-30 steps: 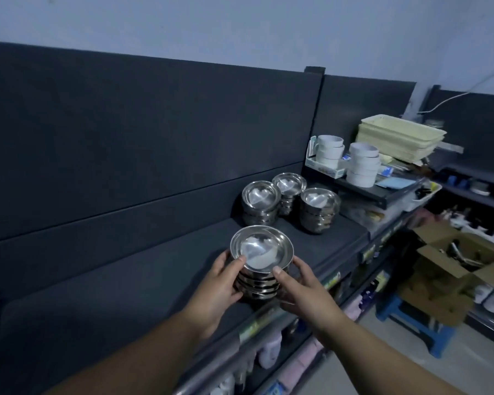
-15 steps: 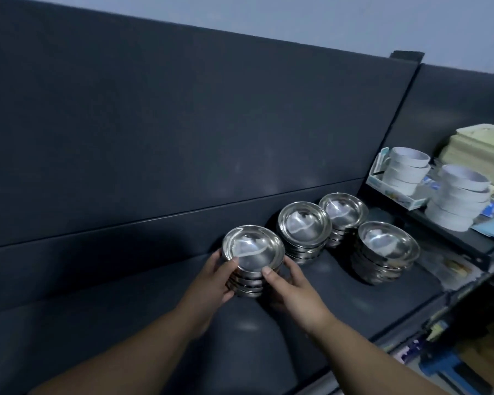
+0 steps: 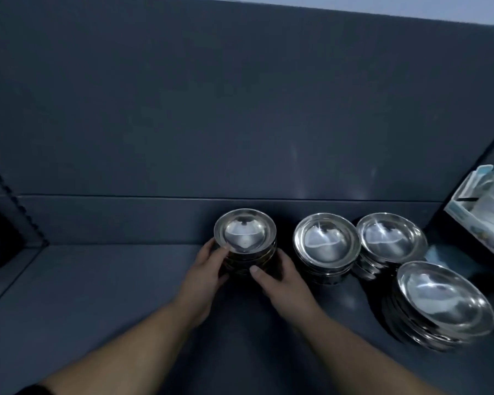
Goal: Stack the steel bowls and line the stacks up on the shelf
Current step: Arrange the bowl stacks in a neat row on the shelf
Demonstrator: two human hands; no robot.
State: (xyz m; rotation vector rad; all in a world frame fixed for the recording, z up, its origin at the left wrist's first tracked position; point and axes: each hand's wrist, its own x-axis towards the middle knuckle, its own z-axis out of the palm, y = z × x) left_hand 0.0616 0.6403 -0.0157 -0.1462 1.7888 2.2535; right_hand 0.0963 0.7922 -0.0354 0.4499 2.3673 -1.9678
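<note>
Here, held stack (image 3: 245, 238), neighbour stack (image 3: 325, 245) (just beside)

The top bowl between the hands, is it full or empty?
Empty. The top bowl shows only its bare shiny inside; left hand and right hand hold the stack.

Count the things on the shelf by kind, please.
Steel bowl stacks: 4 (held stack, next stack, third stack, front-right stack)
Holders: 1 (white holder at right edge, contents blurred)
Total: 5

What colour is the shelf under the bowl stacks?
Dark blue-grey shelf, plain, no pattern; head view.
</note>
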